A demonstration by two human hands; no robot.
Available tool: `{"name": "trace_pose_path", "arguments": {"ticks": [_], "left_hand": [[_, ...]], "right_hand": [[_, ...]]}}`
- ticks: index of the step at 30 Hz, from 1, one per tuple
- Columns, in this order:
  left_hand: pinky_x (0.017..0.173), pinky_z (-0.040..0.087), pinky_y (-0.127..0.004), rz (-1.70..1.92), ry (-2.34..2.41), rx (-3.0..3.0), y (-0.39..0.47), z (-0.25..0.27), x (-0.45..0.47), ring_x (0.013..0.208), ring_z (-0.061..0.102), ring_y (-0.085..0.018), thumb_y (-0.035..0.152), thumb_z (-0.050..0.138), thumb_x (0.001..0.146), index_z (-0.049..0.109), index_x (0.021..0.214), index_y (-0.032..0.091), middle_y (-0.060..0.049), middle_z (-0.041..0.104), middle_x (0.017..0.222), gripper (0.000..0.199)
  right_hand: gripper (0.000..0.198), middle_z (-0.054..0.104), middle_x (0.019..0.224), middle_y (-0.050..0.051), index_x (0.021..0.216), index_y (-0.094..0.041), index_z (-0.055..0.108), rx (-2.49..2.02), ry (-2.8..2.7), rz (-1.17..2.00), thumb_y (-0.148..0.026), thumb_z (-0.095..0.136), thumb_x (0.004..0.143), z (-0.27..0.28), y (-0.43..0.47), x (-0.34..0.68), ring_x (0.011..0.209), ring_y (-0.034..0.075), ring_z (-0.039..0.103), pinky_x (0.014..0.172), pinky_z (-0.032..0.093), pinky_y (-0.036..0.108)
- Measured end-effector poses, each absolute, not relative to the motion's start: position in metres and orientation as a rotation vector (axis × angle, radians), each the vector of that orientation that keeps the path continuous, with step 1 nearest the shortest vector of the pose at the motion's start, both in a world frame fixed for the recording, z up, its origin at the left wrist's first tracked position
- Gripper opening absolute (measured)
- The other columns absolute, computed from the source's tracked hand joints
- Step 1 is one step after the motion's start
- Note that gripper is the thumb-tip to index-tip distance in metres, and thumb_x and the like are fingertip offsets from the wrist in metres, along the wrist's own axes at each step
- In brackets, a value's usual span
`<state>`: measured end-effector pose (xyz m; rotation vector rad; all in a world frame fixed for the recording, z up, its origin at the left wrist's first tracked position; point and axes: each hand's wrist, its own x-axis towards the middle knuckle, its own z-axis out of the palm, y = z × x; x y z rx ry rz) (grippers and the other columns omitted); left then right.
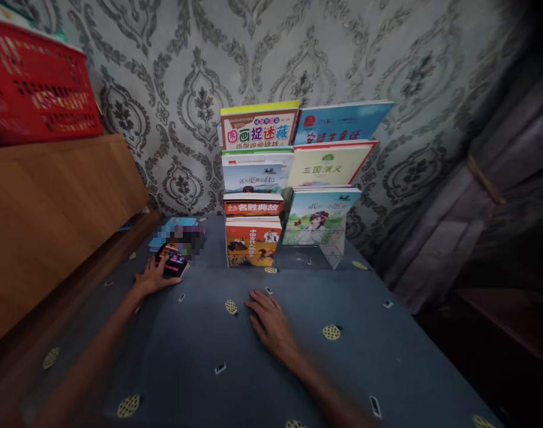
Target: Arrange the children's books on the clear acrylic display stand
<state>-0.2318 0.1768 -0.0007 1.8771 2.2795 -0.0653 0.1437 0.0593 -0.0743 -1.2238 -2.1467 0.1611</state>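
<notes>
My left hand [151, 278] is at a small dark-covered book [173, 261] with pink and orange print, on the left of the table. Its fingers lie over the cover and the thumb runs along the near edge. Just behind it lies a pile of books with a light blue cover [175, 223], partly blurred out. My right hand [271, 324] rests on the tablecloth with its fingers stretched forward, holding nothing. Ahead of it stands a clear tiered rack [336, 257] with books in two columns, among them an orange-red book [253, 244] and a green-blue book [318, 217] at the front.
A dark blue cloth [280, 368] with yellow pineapple prints covers the table. On the left, a red plastic basket [43, 83] sits on a wooden cabinet [61, 220]. A patterned wall [200, 71] rises behind, and a tied grey curtain [449, 202] hangs at right.
</notes>
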Motion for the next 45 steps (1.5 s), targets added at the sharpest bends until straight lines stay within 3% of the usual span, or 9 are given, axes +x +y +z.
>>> {"name": "trace_pose_path", "arguments": {"ticks": [3, 8, 13, 23, 26, 28, 31, 39, 45], "left_hand": [[0.106, 0.031, -0.073, -0.127, 2.306, 1.946, 0.169, 0.004, -0.226, 0.149, 0.025, -0.046, 0.077, 0.054, 0.075, 0.024, 0.159, 0.024, -0.027, 0.023, 0.163, 0.104], [0.102, 0.037, -0.068, -0.224, 2.237, 2.096, 0.161, 0.017, -0.219, 0.128, 0.054, -0.046, 0.076, 0.05, 0.079, 0.04, 0.153, 0.02, -0.029, 0.055, 0.141, 0.093], [0.098, 0.045, -0.056, -0.18, 2.182, 2.098, 0.159, 0.027, -0.217, 0.116, 0.063, -0.044, 0.08, 0.052, 0.075, 0.063, 0.133, 0.021, -0.023, 0.07, 0.12, 0.083], [0.094, 0.049, -0.043, 0.395, 2.217, 1.841, 0.179, 0.018, -0.226, 0.119, 0.06, -0.036, 0.05, 0.061, 0.081, 0.06, 0.123, 0.022, -0.013, 0.069, 0.119, 0.05], [0.08, 0.054, -0.036, 0.596, 2.096, 1.713, 0.17, 0.01, -0.225, 0.099, 0.066, -0.028, 0.05, 0.066, 0.076, 0.061, 0.108, 0.023, -0.004, 0.07, 0.092, 0.042], [0.065, 0.054, -0.032, 0.687, 2.002, 1.588, 0.159, 0.005, -0.223, 0.076, 0.067, -0.022, 0.053, 0.07, 0.072, 0.058, 0.102, 0.022, 0.003, 0.061, 0.071, 0.045], [0.053, 0.053, -0.029, 0.77, 1.865, 1.395, 0.137, -0.002, -0.214, 0.057, 0.061, -0.016, 0.055, 0.078, 0.063, 0.054, 0.096, 0.023, 0.008, 0.051, 0.06, 0.052], [0.061, 0.059, -0.032, 0.807, 1.539, 1.046, 0.056, -0.031, -0.132, 0.063, 0.072, -0.02, 0.05, 0.088, 0.055, 0.052, 0.098, 0.023, 0.0, 0.068, 0.071, 0.062], [0.073, 0.06, -0.036, 0.771, 1.085, 0.842, -0.005, -0.036, -0.05, 0.075, 0.077, -0.025, 0.048, 0.086, 0.061, 0.049, 0.111, 0.023, -0.006, 0.076, 0.078, 0.066]], "right_hand": [[0.035, 0.065, 0.136, 0.013, 0.123, -0.022, 0.068, -1.234, -2.157, 0.181, -0.016, 0.051, 0.093, -0.072, 0.059, 0.143, 0.131, 0.027, 0.057, 0.112, 0.044, 0.053], [0.035, 0.065, 0.135, 0.013, 0.124, -0.022, 0.068, -1.235, -2.16, 0.186, -0.018, 0.05, 0.094, -0.07, 0.057, 0.143, 0.132, 0.026, 0.057, 0.111, 0.045, 0.052], [0.034, 0.066, 0.135, 0.013, 0.123, -0.022, 0.068, -1.223, -2.157, 0.193, -0.018, 0.051, 0.094, -0.072, 0.057, 0.142, 0.132, 0.026, 0.057, 0.112, 0.044, 0.053], [0.033, 0.065, 0.136, 0.014, 0.121, -0.019, 0.068, -1.236, -2.153, 0.203, -0.016, 0.052, 0.093, -0.074, 0.058, 0.142, 0.133, 0.027, 0.056, 0.112, 0.043, 0.052], [0.034, 0.065, 0.135, 0.013, 0.121, -0.02, 0.069, -1.23, -2.138, 0.211, -0.016, 0.053, 0.092, -0.074, 0.058, 0.142, 0.132, 0.026, 0.056, 0.112, 0.043, 0.052], [0.034, 0.065, 0.135, 0.013, 0.121, -0.021, 0.069, -1.235, -2.136, 0.226, -0.015, 0.053, 0.091, -0.074, 0.058, 0.141, 0.133, 0.026, 0.056, 0.113, 0.042, 0.052], [0.035, 0.065, 0.135, 0.013, 0.121, -0.021, 0.069, -1.23, -2.119, 0.262, -0.016, 0.051, 0.092, -0.074, 0.059, 0.142, 0.132, 0.026, 0.056, 0.113, 0.042, 0.053], [0.036, 0.066, 0.134, 0.013, 0.125, -0.02, 0.067, -1.23, -1.867, 0.355, -0.034, 0.044, 0.101, -0.069, 0.054, 0.142, 0.128, 0.027, 0.06, 0.109, 0.048, 0.051], [0.031, 0.074, 0.119, 0.011, 0.111, -0.021, 0.072, -1.088, -1.854, 0.291, -0.028, 0.044, 0.102, -0.048, 0.045, 0.14, 0.12, 0.025, 0.064, 0.111, 0.044, 0.049]]}}
